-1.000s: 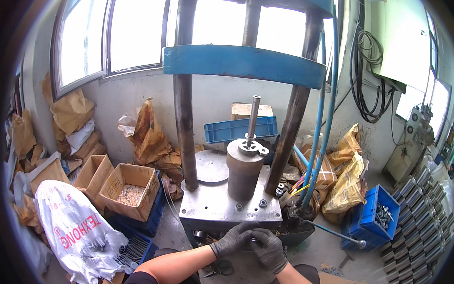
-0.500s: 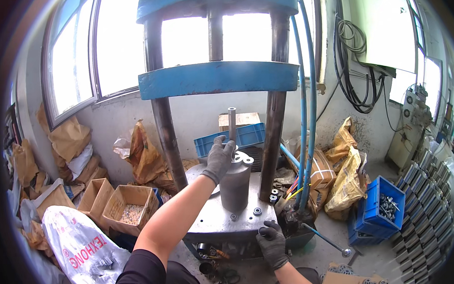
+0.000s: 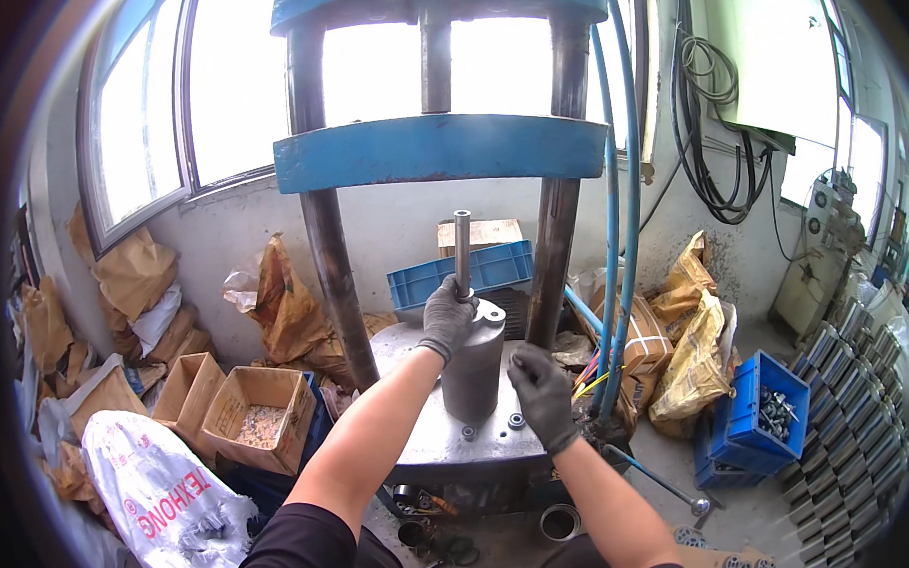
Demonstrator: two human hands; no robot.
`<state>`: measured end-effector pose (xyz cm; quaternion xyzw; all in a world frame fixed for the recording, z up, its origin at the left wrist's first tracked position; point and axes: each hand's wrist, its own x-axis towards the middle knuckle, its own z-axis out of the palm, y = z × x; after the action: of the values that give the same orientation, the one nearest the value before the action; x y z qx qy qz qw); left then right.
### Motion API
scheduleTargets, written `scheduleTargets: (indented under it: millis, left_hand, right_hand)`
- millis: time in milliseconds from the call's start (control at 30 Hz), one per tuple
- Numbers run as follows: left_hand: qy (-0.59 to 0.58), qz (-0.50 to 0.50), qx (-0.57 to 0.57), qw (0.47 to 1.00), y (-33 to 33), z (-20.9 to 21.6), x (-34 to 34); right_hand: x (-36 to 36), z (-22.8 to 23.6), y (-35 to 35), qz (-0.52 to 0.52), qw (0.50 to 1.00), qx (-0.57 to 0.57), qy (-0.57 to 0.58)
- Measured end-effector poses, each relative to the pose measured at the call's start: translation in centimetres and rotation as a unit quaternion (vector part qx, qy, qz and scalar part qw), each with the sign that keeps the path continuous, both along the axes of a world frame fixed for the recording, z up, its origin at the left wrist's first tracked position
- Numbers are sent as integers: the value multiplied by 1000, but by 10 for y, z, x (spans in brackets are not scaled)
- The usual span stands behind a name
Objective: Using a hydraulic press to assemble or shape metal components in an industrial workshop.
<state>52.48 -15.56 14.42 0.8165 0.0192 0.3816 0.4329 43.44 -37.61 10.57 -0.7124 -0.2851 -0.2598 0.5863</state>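
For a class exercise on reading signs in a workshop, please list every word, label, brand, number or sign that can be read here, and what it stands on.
White sack, lower left: large red lettering with a small circled mark; legible, but I won't copy out the wording.
Strapped cardboard box, right: any print is too small to read.
Elsewhere: I can make out no readable text.

1. Strong daylight pours through the windows (image 3: 372, 73), their panes washed out to white.
2. Against that glare, the steel posts (image 3: 556, 253) look dark.
3. A pale sheen lies along the metal rod (image 3: 462, 244).
4. Fisheye curvature bows the blue crossbeam (image 3: 439, 156); the view's corners fall to black.
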Motion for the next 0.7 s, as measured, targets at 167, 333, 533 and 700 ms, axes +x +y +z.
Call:
scheduleTargets:
  millis: [167, 333, 533, 700]
  left_hand:
    - [42, 0, -10, 999, -5, 3, 1]
    - [45, -7, -16, 999, -1, 2, -1]
    - [-55, -137, -189, 971, -8, -1, -8]
    - [-340, -220, -392, 826, -19, 14, -25]
  right_hand:
    - [75, 23, 40, -51, 994, -47, -90]
    - [107, 14, 59, -108, 971, -213, -10]
    - [103, 15, 57, -111, 964, -243, -10]
    - [104, 19, 57, -96, 961, -260, -12]
